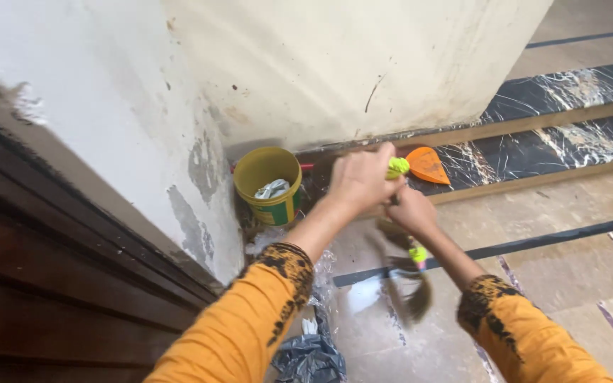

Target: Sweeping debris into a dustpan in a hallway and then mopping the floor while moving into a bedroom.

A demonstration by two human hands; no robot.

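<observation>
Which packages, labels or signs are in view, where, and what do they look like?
Yellow tub: round open plastic pail at the wall base, left of the hands, crumpled white material inside.
Tub label: green and yellow band around its lower side.
Dark plastic bag: crumpled on the floor, bottom centre.
No signs or screens.

A bucket (268, 183) stands against the wall (335, 64), left of a scraper (428, 165); a bag (310, 354) lies nearer on the floor (569, 234).

The broom (407, 280) at lower centre is smeared by motion blur, its bristles indistinct. The left hand (363, 177) covers most of its handle. The black plastic bag (310, 358) is cut off by the bottom edge.
</observation>
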